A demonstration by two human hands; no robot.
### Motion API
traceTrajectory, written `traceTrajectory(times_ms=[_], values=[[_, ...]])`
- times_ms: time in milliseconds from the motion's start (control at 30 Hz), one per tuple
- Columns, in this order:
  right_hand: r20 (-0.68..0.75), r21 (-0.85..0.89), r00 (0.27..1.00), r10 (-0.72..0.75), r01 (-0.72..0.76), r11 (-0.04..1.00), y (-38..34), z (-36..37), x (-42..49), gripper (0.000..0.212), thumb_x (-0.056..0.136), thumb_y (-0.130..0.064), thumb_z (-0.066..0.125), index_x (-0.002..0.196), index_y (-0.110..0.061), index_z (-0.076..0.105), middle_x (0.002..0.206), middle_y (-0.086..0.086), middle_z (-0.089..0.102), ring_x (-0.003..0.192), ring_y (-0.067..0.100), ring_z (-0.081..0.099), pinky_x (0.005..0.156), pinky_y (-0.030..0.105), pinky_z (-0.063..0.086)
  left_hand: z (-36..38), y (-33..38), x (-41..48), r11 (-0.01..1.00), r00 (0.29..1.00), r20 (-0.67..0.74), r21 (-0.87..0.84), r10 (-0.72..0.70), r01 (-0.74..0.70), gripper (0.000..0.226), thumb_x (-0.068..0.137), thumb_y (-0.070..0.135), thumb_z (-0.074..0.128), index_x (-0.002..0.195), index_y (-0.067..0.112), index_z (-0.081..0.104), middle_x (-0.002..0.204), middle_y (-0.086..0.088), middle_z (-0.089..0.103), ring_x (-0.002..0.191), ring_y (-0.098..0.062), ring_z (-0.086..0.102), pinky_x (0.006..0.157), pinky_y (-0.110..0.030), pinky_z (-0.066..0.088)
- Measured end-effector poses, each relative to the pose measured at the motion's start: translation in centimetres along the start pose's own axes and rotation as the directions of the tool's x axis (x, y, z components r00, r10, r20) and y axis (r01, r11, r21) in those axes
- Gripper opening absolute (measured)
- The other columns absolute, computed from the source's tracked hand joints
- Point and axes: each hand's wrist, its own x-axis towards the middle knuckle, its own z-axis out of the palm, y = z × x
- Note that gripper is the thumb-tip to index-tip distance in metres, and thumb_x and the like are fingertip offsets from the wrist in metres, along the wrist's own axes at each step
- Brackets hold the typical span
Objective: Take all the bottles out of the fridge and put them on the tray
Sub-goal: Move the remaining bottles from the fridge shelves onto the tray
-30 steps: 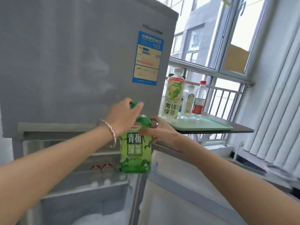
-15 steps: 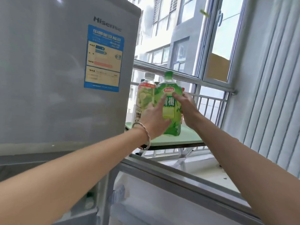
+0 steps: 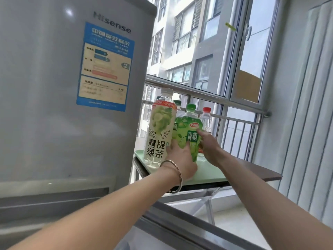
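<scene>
Held bottle: green plum-tea bottle (image 3: 189,134), upright over the tray (image 3: 210,170)
Left hand (image 3: 182,159): wrapped round its lower body
Right hand (image 3: 210,147): pressed to its label side
Neighbour: tall grape-tea bottle (image 3: 160,130), just beside
Fridge (image 3: 54,87): left of the surface (image 3: 261,170)

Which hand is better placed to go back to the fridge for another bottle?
Probably the left hand: it is on the fridge side of the green bottle, while the right hand is on the far side.
</scene>
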Motion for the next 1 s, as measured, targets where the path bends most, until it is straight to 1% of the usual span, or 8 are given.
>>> traceTrajectory(times_ms=[100, 200, 300, 367, 433, 700, 900, 1000], values=[[-0.032, 0.028, 0.999, 0.002, -0.001, 1.000, 0.6, 0.5, 0.3, 0.027, 0.103, -0.021, 0.033, 0.112, -0.014, 0.057, 0.106, 0.007, 0.069, 0.102, 0.024, 0.060, 0.093, 0.041, 0.042, 0.2, -0.4, 0.5, 0.999, 0.999, 0.032, -0.003, -0.041, 0.041, 0.078, 0.089, 0.031, 0.051, 0.152, 0.030, 0.006, 0.156, -0.014, 0.007, 0.145, -0.039, 0.010, 0.118, -0.051, 0.022], [-0.046, 0.018, 0.999, 0.015, -0.014, 1.000, 0.8, 0.9, 0.3, 0.028, 0.099, -0.024, 0.041, 0.121, -0.013, 0.054, 0.114, 0.007, 0.067, 0.106, 0.024, 0.059, 0.089, 0.040, 0.043, -0.1, -1.0, 0.6, 0.999, 0.998, 0.056, -0.047, -0.015, 0.018, 0.070, 0.087, 0.032, 0.053, 0.148, 0.026, 0.020, 0.145, -0.016, 0.033, 0.132, -0.035, 0.037, 0.112, -0.049, 0.035], [-0.213, -0.042, 0.977, 0.001, -0.011, 0.999, 0.3, 1.9, -1.0, 0.069, 0.081, -0.037, 0.058, 0.141, -0.014, 0.034, 0.133, 0.009, 0.053, 0.118, 0.026, 0.053, 0.082, 0.040, 0.047, -1.5, -1.5, -0.2, 0.994, 0.999, 0.040, -0.107, 0.018, -0.013, 0.060, 0.086, 0.029, 0.055, 0.141, 0.021, 0.035, 0.131, -0.012, 0.047, 0.113, -0.029, 0.053, 0.101, -0.043, 0.048], [-0.394, -0.208, 0.911, -0.121, 0.040, 0.977, -0.4, 2.9, -2.6, 0.075, 0.071, -0.044, 0.057, 0.137, -0.014, 0.038, 0.128, 0.008, 0.051, 0.115, 0.022, 0.051, 0.094, 0.044, 0.047, -3.0, -2.0, -1.2, 0.993, 0.999, 0.037, -0.113, 0.022, -0.018, 0.062, 0.086, 0.026, 0.055, 0.143, 0.017, 0.033, 0.132, -0.012, 0.045, 0.109, -0.029, 0.056, 0.096, -0.042, 0.051], [-0.463, -0.396, 0.843, -0.275, 0.082, 0.915, -1.3, 4.4, -4.7, 0.054, 0.078, -0.033, 0.058, 0.125, -0.011, 0.045, 0.115, 0.002, 0.047, 0.109, 0.017, 0.048, 0.097, 0.039, 0.043, -4.7, -2.5, -2.5, 0.995, 0.999, 0.012, -0.091, 0.035, -0.034, 0.064, 0.087, 0.026, 0.054, 0.145, 0.015, 0.030, 0.138, -0.014, 0.043, 0.117, -0.030, 0.054, 0.099, -0.042, 0.049], [-0.146, -0.518, 0.913, -0.380, 0.257, 0.816, -3.1, 14.1, -13.6, 0.014, 0.086, -0.003, 0.053, 0.096, -0.009, 0.060, 0.087, 0.005, 0.061, 0.081, 0.022, 0.058, 0.073, 0.033, 0.047, -10.5, -7.2, -10.6, 0.999, 0.998, -0.060, -0.050, 0.013, -0.016, 0.039, 0.086, 0.019, 0.049, 0.123, 0.008, 0.053, 0.124, -0.014, 0.059, 0.112, -0.031, 0.057, 0.093, -0.038, 0.049], [0.108, -0.537, 0.970, -0.218, 0.241, 0.808, -0.1, 22.8, -19.0, 0.013, 0.088, -0.008, 0.049, 0.094, -0.014, 0.060, 0.094, 0.011, 0.069, 0.089, 0.029, 0.063, 0.078, 0.040, 0.050, -11.3, -14.9, -16.4, 0.989, 0.974, 0.209, 0.131, -0.087, 0.061, 0.027, 0.082, 0.005, 0.051, 0.106, 0.000, 0.060, 0.108, -0.020, 0.067, 0.101, -0.035, 0.063, 0.070, -0.028, 0.041], [0.314, -0.598, 0.947, -0.071, 0.255, 0.760, 3.5, 27.1, -20.6, 0.018, 0.088, -0.013, 0.051, 0.103, -0.009, 0.059, 0.104, 0.017, 0.069, 0.097, 0.035, 0.064, 0.080, 0.040, 0.050, -10.0, -20.1, -18.5, 0.965, 0.899, 0.397, 0.246, -0.185, 0.089, 0.023, 0.084, 0.012, 0.057, 0.104, 0.003, 0.064, 0.098, -0.015, 0.065, 0.085, -0.026, 0.059, 0.064, -0.026, 0.043]])
